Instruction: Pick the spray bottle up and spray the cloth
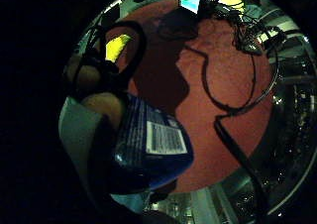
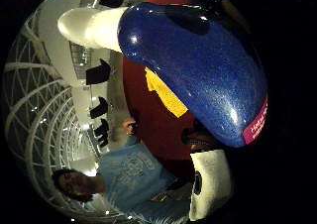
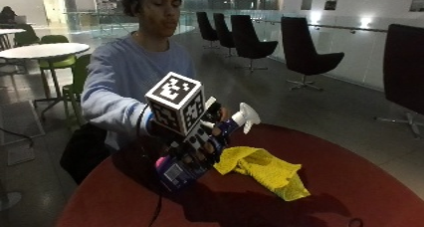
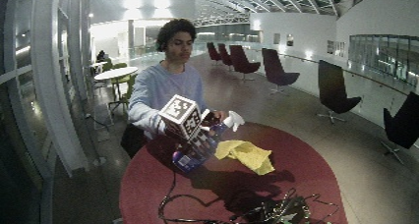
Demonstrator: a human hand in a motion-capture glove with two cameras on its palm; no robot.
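A person's gloved right hand [image 3: 199, 140] grips a blue spray bottle [image 3: 182, 170] with a white nozzle [image 3: 246, 116], lifted above the red table [image 3: 344, 187] and tilted, nozzle toward the cloth. The yellow cloth [image 3: 265, 170] lies crumpled on the table just beyond the bottle. In the thumb side palm view the blue bottle [image 2: 198, 65] fills the middle, its white nozzle [image 2: 89, 28] pointing out over the yellow cloth [image 2: 163, 92]. The little finger side palm view shows the bottle's labelled base [image 1: 153, 149] close to the palm and a bit of cloth [image 1: 118, 46].
Black cables [image 4: 196, 204] and equipment [image 4: 282, 214] lie at the table's near edge in the wide outside view. A cable [image 1: 223, 85] loops over the red tabletop. Dark chairs [image 3: 308, 53] stand beyond the table, and a white table [image 3: 40, 50] stands behind the person.
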